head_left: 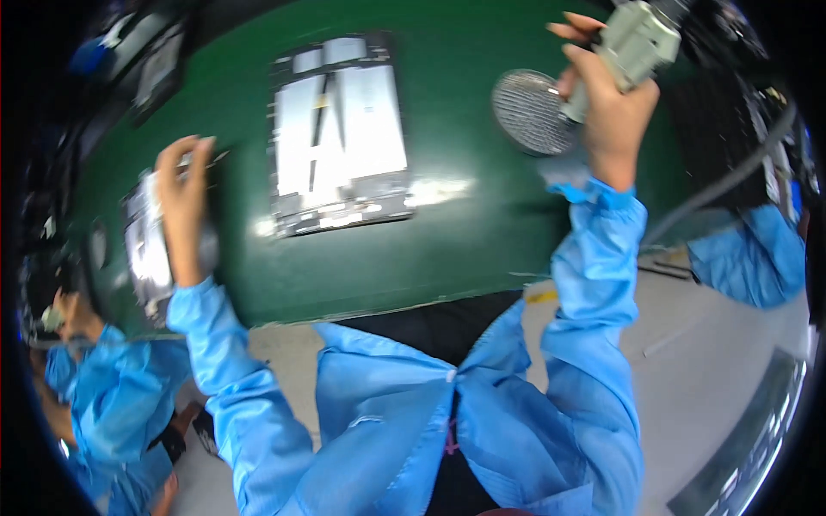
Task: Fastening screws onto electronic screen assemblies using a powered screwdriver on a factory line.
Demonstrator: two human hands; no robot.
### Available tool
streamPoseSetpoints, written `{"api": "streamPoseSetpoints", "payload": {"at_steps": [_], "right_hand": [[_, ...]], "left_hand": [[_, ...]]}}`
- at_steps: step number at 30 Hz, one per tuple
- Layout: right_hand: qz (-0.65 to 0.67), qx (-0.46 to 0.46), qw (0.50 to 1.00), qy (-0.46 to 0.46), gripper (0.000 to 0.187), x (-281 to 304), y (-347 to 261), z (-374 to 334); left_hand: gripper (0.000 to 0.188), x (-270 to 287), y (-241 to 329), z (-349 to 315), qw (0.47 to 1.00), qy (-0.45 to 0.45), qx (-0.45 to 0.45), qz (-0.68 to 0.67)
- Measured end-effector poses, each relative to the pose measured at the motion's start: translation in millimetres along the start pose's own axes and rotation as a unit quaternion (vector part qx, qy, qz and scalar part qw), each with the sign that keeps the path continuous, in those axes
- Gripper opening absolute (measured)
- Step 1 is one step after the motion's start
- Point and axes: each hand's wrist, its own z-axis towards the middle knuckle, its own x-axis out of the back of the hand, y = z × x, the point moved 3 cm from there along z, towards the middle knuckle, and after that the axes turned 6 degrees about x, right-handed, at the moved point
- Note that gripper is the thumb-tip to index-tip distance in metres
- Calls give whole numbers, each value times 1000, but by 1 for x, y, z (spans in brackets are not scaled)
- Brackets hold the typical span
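right hand (613, 112) curled, left hand (181, 196) apart

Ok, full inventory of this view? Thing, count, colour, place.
green tabletop: 1, green, across the middle
open flat device: 1, black with silver-white panels, upper centre
second device: 1, silver and dark, left, by the left hand
dark-framed flat item: 1, dark grey, upper left
round textured piece: 1, silver-grey, beside the tool's tip
handheld tool: 1, pale grey-green, in the right hand
cable: 1, grey, right
glossy panel: 1, dark, lower right
co-workers' sleeves: blue, lower left and right
rim clutter: too blurred to count
jacket: 1, blue, bottom centre
left hand: 1, bare, left
right hand: 1, bare, upper right
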Motion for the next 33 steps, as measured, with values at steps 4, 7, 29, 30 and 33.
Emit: {"api": "streamPoseSetpoints", "payload": {"at_steps": [4,7,29,30,33], "right_hand": [[61,-22,998,16,30,16,17,-4],[170,19,985,1,38,22,23,-8],[175,50,983,6,7,-6,42,3],[175,49,983,7,7,-5,45,3],[168,60,984,-11,7,-1,50,3]], "left_hand": [[24,-4,11,34,966,-16,59,-250],[26,-39,36,44,907,-62,155,-386],[45,-77,14,22,840,-212,219,-449],[45,-78,18,22,851,-214,218,-428],[44,-78,24,21,862,-212,210,-410]]}}
